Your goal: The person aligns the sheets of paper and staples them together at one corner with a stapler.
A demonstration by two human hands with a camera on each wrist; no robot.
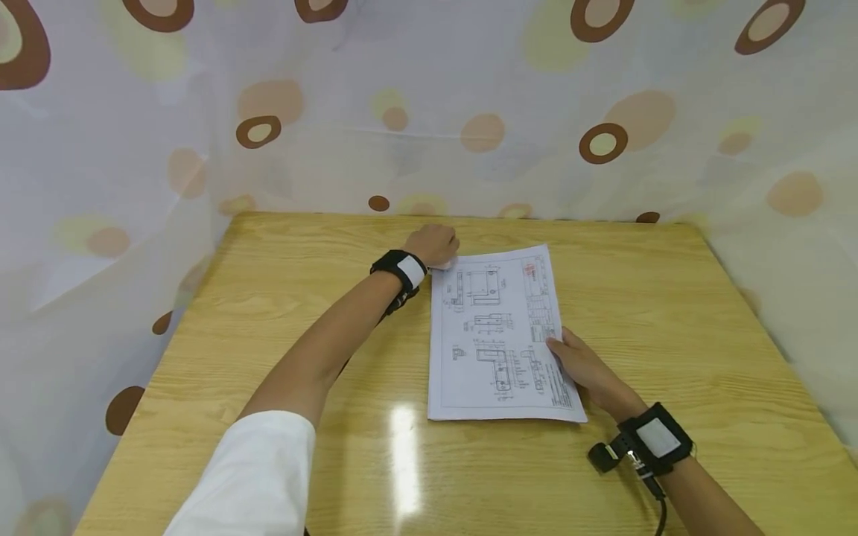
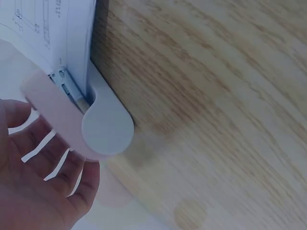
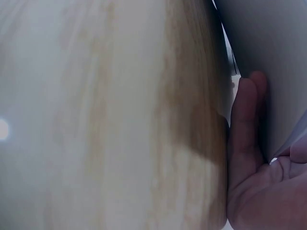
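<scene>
Person's left hand [image 1: 434, 244] is gripping a small pale pink-and-white plastic stapler [image 2: 91, 122] at the far-left corner of the white stack of printed technical-drawing sheets [image 1: 499, 335], fingers curled round it, corner already sitting inside the mouth. Right hand [image 1: 582, 365] is resting w/ relaxed, flat fingers on the sheets' near-right edge, pinning them to the light wooden table [image 1: 670, 313]. Judging it: keep edges squared, hold the stack flat, press straight down so the staple isn't going in crooked.
</scene>
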